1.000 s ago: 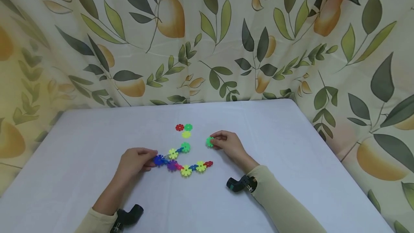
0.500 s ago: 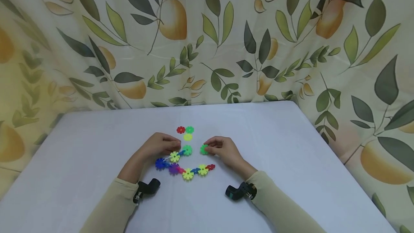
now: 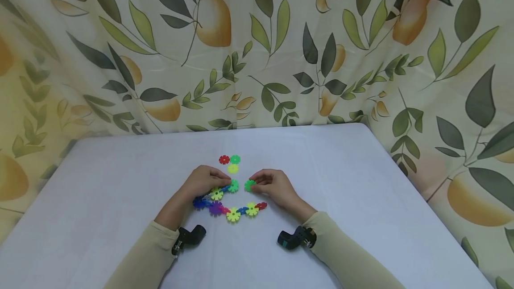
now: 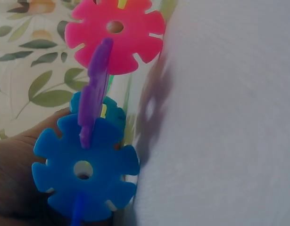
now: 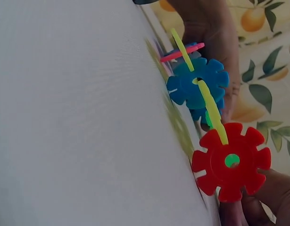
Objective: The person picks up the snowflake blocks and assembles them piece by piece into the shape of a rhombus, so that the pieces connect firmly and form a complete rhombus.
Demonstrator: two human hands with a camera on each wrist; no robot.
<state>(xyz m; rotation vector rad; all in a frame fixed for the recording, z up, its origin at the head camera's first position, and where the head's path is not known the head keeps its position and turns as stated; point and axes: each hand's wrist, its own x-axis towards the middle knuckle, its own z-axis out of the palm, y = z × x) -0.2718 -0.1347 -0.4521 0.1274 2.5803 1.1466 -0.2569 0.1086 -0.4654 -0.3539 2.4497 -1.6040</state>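
Note:
A curved chain of notched flower-shaped plastic discs (image 3: 215, 209) lies on the table, open toward the right. My left hand (image 3: 204, 180) pinches its upper end, fingertips at the green end disc (image 3: 234, 186). Just right of that, my right hand (image 3: 277, 185) holds a loose green disc (image 3: 248, 185) between thumb and fingers, a small gap away from the chain. In the left wrist view, pink (image 4: 140, 47) and blue (image 4: 57, 181) chain discs stand before the hand and hide its fingertips. A red disc (image 5: 213, 162) at the chain's other end partly covers the right fingers in the right wrist view.
Red (image 3: 224, 159), green (image 3: 235, 159) and yellow (image 3: 233, 168) loose discs lie together behind the hands. The white-covered table (image 3: 341, 168) ends at a leaf-and-fruit patterned curtain (image 3: 273, 57). Black wrist cameras (image 3: 192, 235) sit on both forearms.
My left hand has left the blue disc at the chain's left bend and moved right to its green end. The right hand has brought its green disc left and closer.

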